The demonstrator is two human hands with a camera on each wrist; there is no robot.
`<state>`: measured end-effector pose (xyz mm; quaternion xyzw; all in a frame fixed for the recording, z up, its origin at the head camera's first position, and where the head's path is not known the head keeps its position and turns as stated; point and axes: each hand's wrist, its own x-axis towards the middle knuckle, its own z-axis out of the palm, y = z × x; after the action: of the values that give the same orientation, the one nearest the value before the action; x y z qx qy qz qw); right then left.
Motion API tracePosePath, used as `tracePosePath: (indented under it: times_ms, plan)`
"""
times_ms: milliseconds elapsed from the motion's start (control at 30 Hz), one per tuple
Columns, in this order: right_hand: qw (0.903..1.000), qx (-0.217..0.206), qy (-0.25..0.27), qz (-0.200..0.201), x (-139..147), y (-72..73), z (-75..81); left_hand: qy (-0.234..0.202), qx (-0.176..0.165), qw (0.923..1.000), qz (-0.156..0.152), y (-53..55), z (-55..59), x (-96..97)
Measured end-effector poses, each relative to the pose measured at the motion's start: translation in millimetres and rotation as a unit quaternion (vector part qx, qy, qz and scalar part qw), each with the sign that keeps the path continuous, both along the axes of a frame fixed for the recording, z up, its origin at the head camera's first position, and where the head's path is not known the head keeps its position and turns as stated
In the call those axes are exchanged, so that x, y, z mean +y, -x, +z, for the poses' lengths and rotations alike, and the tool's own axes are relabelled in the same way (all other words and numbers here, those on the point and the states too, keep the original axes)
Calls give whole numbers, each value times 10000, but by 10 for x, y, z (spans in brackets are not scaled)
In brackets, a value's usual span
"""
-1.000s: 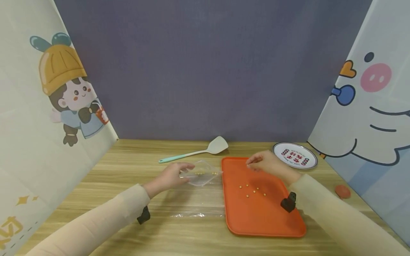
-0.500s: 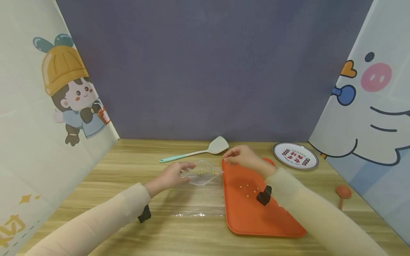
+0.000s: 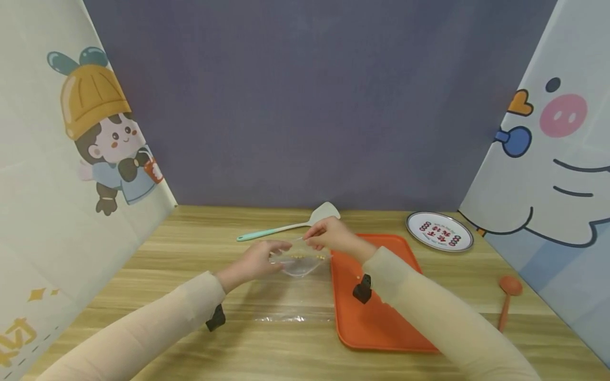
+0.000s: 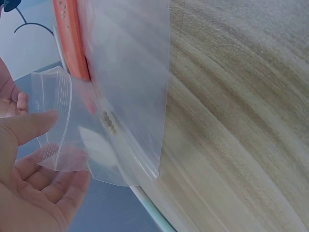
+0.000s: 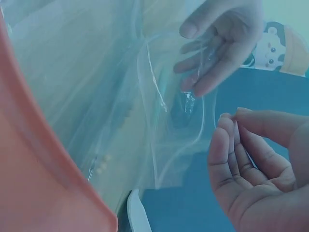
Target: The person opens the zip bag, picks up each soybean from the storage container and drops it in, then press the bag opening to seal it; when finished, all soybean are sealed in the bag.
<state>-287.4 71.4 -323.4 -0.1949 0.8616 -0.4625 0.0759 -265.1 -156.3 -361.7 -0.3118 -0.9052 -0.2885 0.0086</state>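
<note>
Left hand (image 3: pixel 254 259): curls round the zip bag (image 3: pixel 305 268), yellow pellets (image 3: pixel 297 257) beyond its fingertips.
Right hand (image 3: pixel 331 236): pinching, probably another pellet, hidden.
Bag filling: underway, seemingly; next wants release inside.

On my feed the head view is evenly lit and fairly bright, with the grey-blue backdrop (image 3: pixel 314 106) dimmer than the desk (image 3: pixel 267 346). Soft-edged shadows lie under the forearms, so I read the light as diffuse, from overhead. Small glints run along the plastic bag's lower edge (image 3: pixel 299 319). Wide-angle stretch makes the side panels (image 3: pixel 38 222) splay outward. My left wrist picture is hazy and washed out, paler toward the top right. The right wrist one carries a teal cast; its fingers (image 5: pixel 220 150) look soft, the yellow beads (image 5: pixel 103 162) mere smudges.
</note>
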Motion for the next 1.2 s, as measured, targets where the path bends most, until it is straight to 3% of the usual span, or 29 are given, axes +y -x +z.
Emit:
tracePosePath:
  times_ms: [367, 533, 800, 1200]
  plan:
    - [9999, -40, 24, -101, 17, -6, -28, -39, 200, 9997, -94, 32, -20, -15]
    - [9998, -35, -59, -174, 118, -38, -10, -44, 60, 10000, -35, 28, -26, -13]
    - [9995, -88, -131, -268, 493, -78, -9, -64, 8, 10000, 38, 6, -44, -25]
    - [9965, -416, -554, -464, 1116, -125, -203, -30, 92, 10000, 9, -10, -29, -21]
